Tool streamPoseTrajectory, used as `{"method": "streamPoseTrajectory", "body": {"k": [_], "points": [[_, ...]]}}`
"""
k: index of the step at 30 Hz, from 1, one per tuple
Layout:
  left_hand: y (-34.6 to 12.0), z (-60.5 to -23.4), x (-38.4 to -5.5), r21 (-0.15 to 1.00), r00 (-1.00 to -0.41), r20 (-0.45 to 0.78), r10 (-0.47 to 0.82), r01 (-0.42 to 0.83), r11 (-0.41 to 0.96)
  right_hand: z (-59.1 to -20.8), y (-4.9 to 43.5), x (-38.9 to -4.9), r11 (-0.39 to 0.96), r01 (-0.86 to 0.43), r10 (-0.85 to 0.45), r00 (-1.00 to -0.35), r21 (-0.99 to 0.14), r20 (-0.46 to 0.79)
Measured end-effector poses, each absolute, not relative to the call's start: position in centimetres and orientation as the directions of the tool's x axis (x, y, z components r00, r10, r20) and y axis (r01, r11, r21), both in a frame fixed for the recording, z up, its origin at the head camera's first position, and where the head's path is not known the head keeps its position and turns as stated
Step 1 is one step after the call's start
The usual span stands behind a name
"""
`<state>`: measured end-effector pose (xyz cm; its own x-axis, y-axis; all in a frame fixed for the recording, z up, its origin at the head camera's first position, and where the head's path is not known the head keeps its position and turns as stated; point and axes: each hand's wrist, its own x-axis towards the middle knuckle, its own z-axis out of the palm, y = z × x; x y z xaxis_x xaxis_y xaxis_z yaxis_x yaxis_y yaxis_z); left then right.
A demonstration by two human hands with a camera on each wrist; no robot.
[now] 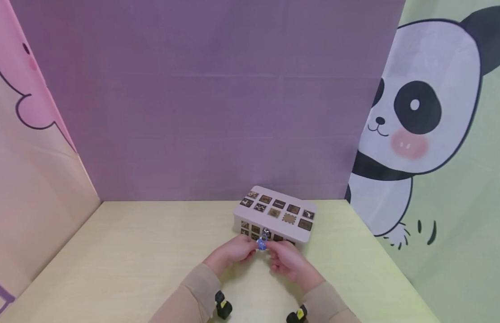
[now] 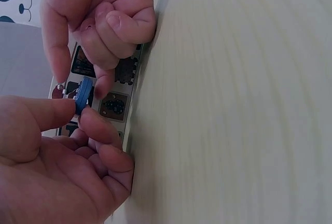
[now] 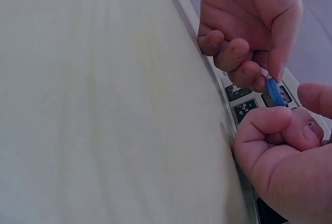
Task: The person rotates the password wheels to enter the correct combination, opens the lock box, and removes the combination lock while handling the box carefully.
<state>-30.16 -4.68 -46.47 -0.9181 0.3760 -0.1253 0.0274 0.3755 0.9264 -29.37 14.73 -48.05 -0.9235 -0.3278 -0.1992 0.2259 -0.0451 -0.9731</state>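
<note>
A small blue padlock (image 1: 261,243) with a row of small dials hangs at the metal clasp (image 1: 266,232) on the front of a pale box (image 1: 256,217) printed with dark square pictures. My left hand (image 1: 238,249) pinches the padlock between thumb and forefinger, as the left wrist view shows. From the other side my right hand (image 1: 288,259) comes close, thumb and forefinger spread apart beside the padlock. Its other fingers (image 2: 106,37) are bent toward the palm. Whether the right forefinger touches the padlock is hard to tell. The box lid is down.
The box sits askew near the back of a light wooden table (image 1: 153,260). Behind it hangs a purple cloth (image 1: 209,98). Cartoon panels stand at both sides, a panda (image 1: 436,58) on the right one. Small black devices (image 1: 223,306) are worn at both wrists.
</note>
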Motion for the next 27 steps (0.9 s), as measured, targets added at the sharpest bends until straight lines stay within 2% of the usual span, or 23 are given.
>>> {"method": "streamPoseTrajectory", "body": {"k": [14, 27], "points": [[-4.5, -46.6, -30.2, 0.932, -0.918, -0.102, 0.383, 0.046, 0.358, -48.2, 13.5, -29.5, -0.046, 0.200, -0.357, -0.918, -0.979, -0.171], [-4.5, -46.7, -30.2, 0.937, -0.919, -0.093, 0.382, 0.049, 0.347, -48.3, 13.2, -29.7, -0.029, 0.207, -0.325, -0.927, -0.978, -0.186]]}}
